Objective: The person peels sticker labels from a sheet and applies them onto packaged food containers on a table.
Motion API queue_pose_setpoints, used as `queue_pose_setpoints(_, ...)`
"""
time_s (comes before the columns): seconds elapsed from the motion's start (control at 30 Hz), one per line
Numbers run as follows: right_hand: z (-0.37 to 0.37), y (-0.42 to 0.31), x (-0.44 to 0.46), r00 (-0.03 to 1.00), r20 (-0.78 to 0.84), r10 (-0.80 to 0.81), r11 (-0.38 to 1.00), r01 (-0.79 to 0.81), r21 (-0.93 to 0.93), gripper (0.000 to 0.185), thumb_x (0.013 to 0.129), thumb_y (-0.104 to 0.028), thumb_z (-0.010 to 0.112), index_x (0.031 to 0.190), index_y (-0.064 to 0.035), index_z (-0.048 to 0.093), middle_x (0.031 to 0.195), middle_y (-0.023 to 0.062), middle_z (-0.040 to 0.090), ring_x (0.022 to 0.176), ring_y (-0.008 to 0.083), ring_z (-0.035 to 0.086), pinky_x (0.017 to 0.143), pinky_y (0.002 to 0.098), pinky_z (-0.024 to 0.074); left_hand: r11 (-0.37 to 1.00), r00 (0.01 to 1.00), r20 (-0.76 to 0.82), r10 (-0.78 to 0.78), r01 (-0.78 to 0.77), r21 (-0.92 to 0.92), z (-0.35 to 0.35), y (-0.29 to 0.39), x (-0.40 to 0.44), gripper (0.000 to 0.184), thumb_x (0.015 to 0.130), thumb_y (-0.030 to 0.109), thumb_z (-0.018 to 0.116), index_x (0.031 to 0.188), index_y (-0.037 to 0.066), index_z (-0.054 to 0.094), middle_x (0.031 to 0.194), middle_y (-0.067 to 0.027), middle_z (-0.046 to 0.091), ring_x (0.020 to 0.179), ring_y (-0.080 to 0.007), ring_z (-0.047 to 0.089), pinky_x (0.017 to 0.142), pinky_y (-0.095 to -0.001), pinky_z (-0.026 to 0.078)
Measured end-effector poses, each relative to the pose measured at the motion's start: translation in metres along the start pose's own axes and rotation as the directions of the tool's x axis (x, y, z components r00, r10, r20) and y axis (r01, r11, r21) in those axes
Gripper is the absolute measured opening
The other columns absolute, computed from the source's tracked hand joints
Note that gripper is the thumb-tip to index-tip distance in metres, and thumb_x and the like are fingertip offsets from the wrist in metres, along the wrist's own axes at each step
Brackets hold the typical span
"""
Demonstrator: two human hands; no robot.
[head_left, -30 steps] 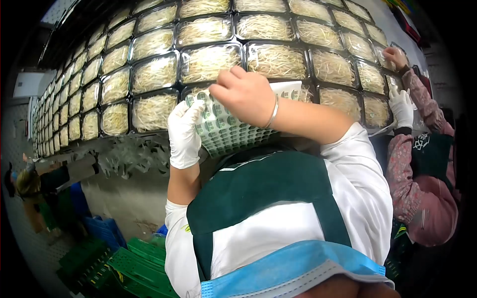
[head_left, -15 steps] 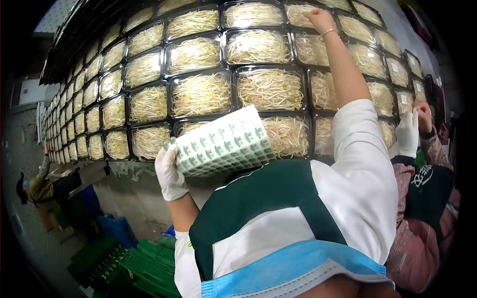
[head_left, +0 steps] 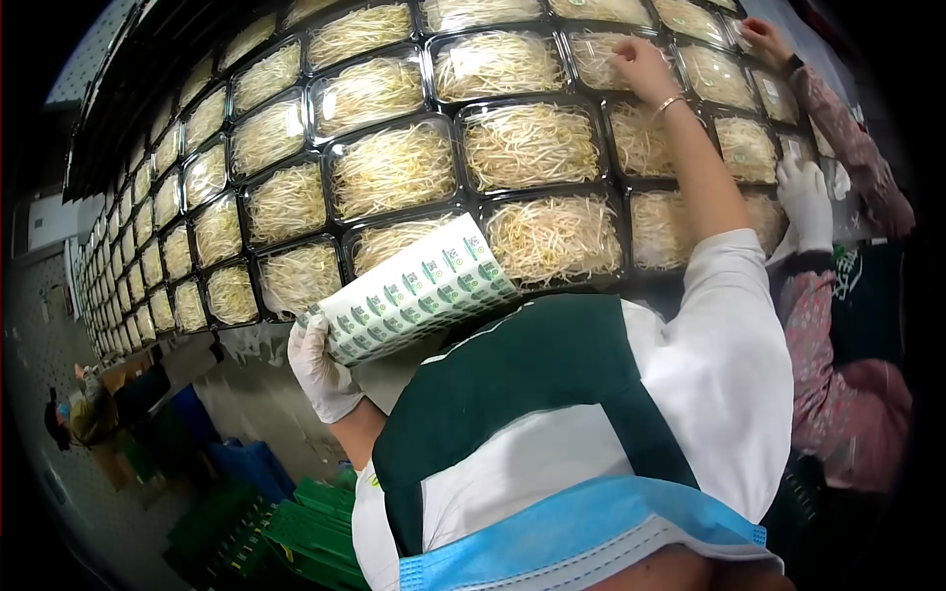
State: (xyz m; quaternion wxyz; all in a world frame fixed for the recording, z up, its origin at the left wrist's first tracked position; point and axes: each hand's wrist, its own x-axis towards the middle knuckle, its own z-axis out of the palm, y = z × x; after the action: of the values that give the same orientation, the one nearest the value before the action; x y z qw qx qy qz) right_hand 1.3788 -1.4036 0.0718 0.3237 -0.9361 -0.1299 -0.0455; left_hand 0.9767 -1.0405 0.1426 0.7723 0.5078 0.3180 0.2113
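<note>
My left hand point(head_left: 323, 369), in a white glove, grips the left edge of a sheet of stickers point(head_left: 419, 286) with rows of green printed labels. The sheet is held in front of my chest, over the near trays. Bare and with a bracelet at the wrist, my right hand point(head_left: 645, 71) is over a clear-lidded black tray of bean sprouts point(head_left: 596, 57). Its fingers are curled together at the lid; what they hold, if anything, is hidden. Nearer to me, another tray of bean sprouts point(head_left: 554, 236) lies beside the sheet.
Rows of packed sprout trays point(head_left: 394, 167) cover the table. On the right, a co-worker's gloved hand point(head_left: 806, 202) and bare hand point(head_left: 767, 39) are over trays. Green crates point(head_left: 310, 537) stand on the floor at lower left. Another person point(head_left: 94, 409) is at far left.
My right hand has come down slightly and to the right, over a different tray. The sticker sheet has shifted left and down. The co-worker's bare hand has reached farther up the table.
</note>
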Motion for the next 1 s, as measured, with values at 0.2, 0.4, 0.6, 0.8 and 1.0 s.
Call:
queue_pose_setpoints(0.2, 0.007, -0.018, -0.006, 0.998, -0.030, 0.056, 0.955, -0.062, -0.290, 0.031, 0.076, -0.033, 0.055, 0.095, -0.0085, 0.056, 0.093, 0.0109, 0.061, 0.085, 0.0262, 0.059, 0.072, 0.0358, 0.0465, 1.000, 1.000, -0.006, -0.027, 0.027, 0.015, -0.016, 0.008, 0.003, 0.013, 0.080, 0.005, 0.054, 0.089, -0.003, 0.058, 0.080, -0.0094, 0.063, 0.066, -0.0142, 0.061, 0.060, -0.0249, 0.049)
queue_pose_setpoints(0.4, -0.057, 0.022, -0.054, 0.970, -0.206, 0.131, 0.960, -0.176, -0.220, 0.055, 0.070, -0.024, 0.063, 0.117, -0.0035, 0.043, 0.096, 0.0143, 0.058, 0.087, 0.0264, 0.057, 0.077, 0.0357, 0.0460, 0.999, 0.993, 0.113, 0.018, -0.023, 0.047, -0.048, 0.008, 0.004, 0.017, 0.081, 0.006, 0.051, 0.094, -0.005, 0.055, 0.088, -0.0110, 0.061, 0.075, -0.0163, 0.060, 0.068, -0.0262, 0.048)
queue_pose_setpoints(0.6, -0.031, -0.016, -0.136, 0.993, -0.056, 0.106, 0.950, -0.085, 0.299, 0.042, 0.073, -0.004, 0.060, 0.112, -0.0025, 0.045, 0.087, 0.0024, 0.055, 0.072, 0.0069, 0.051, 0.067, 0.0203, 0.0445, 0.999, 0.990, 0.136, -0.032, 0.033, -0.007, -0.066, 0.006, 0.001, 0.021, 0.080, 0.008, 0.050, 0.096, -0.006, 0.053, 0.090, -0.0127, 0.060, 0.076, -0.0182, 0.061, 0.067, -0.0278, 0.049)
queue_pose_setpoints(0.8, -0.025, -0.019, -0.131, 0.985, -0.156, -0.079, 0.964, 0.035, -0.264, 0.039, 0.072, -0.010, 0.059, 0.108, -0.0003, 0.047, 0.090, 0.0112, 0.056, 0.077, 0.0212, 0.055, 0.071, 0.0293, 0.0454, 0.999, 0.988, 0.149, -0.048, 0.051, -0.013, -0.060, 0.009, -0.006, 0.023, 0.079, 0.008, 0.050, 0.096, -0.007, 0.053, 0.088, -0.0135, 0.060, 0.073, -0.0189, 0.061, 0.065, -0.0287, 0.051)
queue_pose_setpoints(1.0, -0.077, 0.023, -0.180, 0.970, -0.090, 0.226, 0.971, -0.231, -0.058, 0.056, 0.073, -0.011, 0.061, 0.122, -0.0023, 0.037, 0.109, 0.0156, 0.050, 0.101, 0.0265, 0.051, 0.085, 0.0336, 0.0433, 0.999, 0.985, 0.170, -0.039, 0.037, 0.015, -0.062, 0.006, -0.001, 0.023, 0.079, 0.008, 0.051, 0.096, -0.007, 0.052, 0.088, -0.0134, 0.060, 0.072, -0.0190, 0.061, 0.065, -0.0286, 0.051)
